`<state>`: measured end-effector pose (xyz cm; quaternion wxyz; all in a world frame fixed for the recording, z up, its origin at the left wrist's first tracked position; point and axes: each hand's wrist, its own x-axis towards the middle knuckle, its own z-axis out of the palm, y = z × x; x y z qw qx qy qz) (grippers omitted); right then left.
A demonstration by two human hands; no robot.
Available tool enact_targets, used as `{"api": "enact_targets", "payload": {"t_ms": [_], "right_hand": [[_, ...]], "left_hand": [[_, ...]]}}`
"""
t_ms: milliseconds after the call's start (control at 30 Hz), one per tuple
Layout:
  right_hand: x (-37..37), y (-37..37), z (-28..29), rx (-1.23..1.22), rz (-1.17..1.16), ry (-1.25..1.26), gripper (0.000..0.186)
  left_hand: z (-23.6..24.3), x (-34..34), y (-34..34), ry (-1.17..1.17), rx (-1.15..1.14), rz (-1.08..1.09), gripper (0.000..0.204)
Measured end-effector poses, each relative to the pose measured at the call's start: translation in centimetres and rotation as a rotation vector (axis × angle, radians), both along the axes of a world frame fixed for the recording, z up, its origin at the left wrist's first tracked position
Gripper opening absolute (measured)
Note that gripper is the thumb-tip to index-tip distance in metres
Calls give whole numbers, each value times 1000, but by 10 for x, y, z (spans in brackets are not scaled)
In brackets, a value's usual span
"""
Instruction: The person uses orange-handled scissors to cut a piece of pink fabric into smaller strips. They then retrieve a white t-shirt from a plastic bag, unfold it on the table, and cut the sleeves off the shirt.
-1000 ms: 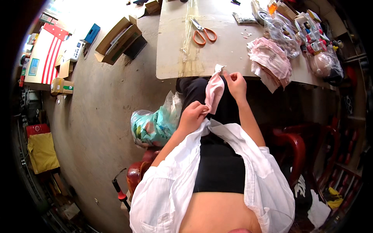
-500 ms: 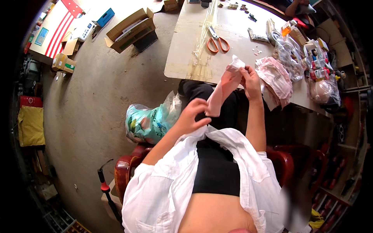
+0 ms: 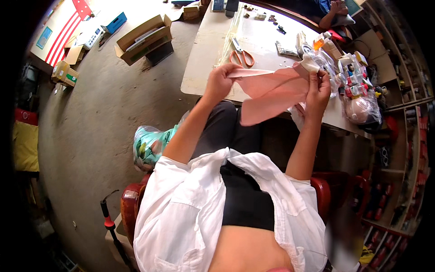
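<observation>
A pale pink piece of cloth [image 3: 272,88] is stretched out in the air between my hands, over the table's near edge. My left hand [image 3: 219,82] is closed on its left corner. At its other end my right hand [image 3: 318,90] pinches it beside a whitish part [image 3: 310,62]. One lower flap of the cloth hangs loose toward my lap. Just beyond the cloth, orange-handled scissors [image 3: 237,45] lie on the table. The pile of pink cloth at the right is mostly hidden behind the held piece and my right hand.
The pale table [image 3: 199,68] carries small packets, clear plastic bags and bottles [image 3: 355,90] at its right. A person's arm [image 3: 328,19] shows at the far side. A teal printed bag [image 3: 149,145] stands left of my legs. An open cardboard box [image 3: 142,41] is farther off.
My left hand has moved up and forward and taken hold of the cloth's left corner. The narrow hanging strip is now spread wide. My right hand has shifted to the right with its end.
</observation>
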<state>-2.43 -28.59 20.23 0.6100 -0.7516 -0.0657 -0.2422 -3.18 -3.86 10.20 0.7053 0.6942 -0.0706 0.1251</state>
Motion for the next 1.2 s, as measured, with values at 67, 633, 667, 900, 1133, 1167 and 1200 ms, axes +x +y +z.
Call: {"api": "enact_targets", "payload": {"t_ms": [67, 633, 667, 900, 1133, 1167, 1200], "right_hand": [[11, -18, -10, -132, -76, 23, 23], [34, 3, -84, 333, 221, 37, 14], [18, 4, -105, 416, 224, 109, 15], [-20, -6, -238, 518, 194, 577, 33], [-18, -6, -259, 273, -97, 577, 35], [-19, -4, -260, 280, -63, 599, 35], [-20, -3, -261, 288, -30, 622, 36]], "left_hand": [[19, 3, 11, 82, -70, -27, 28], [10, 6, 75, -165, 128, 194, 26], [-7, -6, 76, -131, 188, 212, 25], [-150, -59, 79, 195, 691, 350, 18], [-121, -24, 52, 209, 570, 385, 11], [-122, -13, 49, 210, 596, 344, 13], [-125, 0, 44, 212, 622, 302, 16]]}}
